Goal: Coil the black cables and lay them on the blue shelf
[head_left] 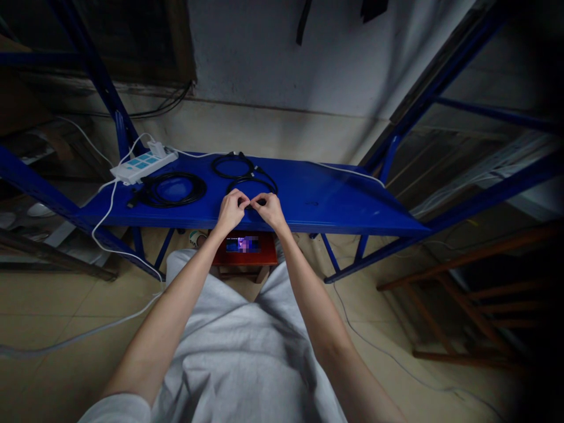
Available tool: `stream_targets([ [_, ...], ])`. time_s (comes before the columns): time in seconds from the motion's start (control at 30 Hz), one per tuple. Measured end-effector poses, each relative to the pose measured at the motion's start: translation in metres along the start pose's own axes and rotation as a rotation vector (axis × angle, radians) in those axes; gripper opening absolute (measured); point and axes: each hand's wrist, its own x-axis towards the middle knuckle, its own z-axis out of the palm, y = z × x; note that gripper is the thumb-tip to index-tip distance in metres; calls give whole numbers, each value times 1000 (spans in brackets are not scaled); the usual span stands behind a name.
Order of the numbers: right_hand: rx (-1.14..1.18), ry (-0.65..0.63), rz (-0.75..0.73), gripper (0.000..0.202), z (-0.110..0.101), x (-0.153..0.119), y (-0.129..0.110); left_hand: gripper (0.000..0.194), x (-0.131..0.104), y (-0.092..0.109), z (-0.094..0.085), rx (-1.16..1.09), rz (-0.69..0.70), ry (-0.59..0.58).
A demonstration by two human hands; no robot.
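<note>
My left hand (232,210) and my right hand (268,209) meet over the front edge of the blue shelf (343,200). Both are closed in a pinch, thumb against forefinger, with the fingertips nearly touching. What lies between them is too small to make out. Right behind the fingers is a coiled black cable (264,175), its near side hidden by my hands. A second small coil of black cable (214,167) lies farther back, its connectors close to the first coil. To the right, a small thin black strip (312,204) rests on the shelf.
A larger black cable coil (194,198) lies on the left, before a white power strip (143,167) with a plugged-in adapter. White cords trail off the shelf. Blue uprights (388,158) frame both ends. Below, a phone (242,244) lies on a red-brown stool (268,257).
</note>
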Motion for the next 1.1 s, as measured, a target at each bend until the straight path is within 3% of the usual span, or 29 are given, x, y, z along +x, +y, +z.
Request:
stream_targets([
  [0.87,-13,-45,-79,16,-4,-3,-4,8,4,4,-1,-44,-82,9],
  [1.1,12,-31,-98,13,1,-3,2,5,11,-6,-1,-74,-76,0],
])
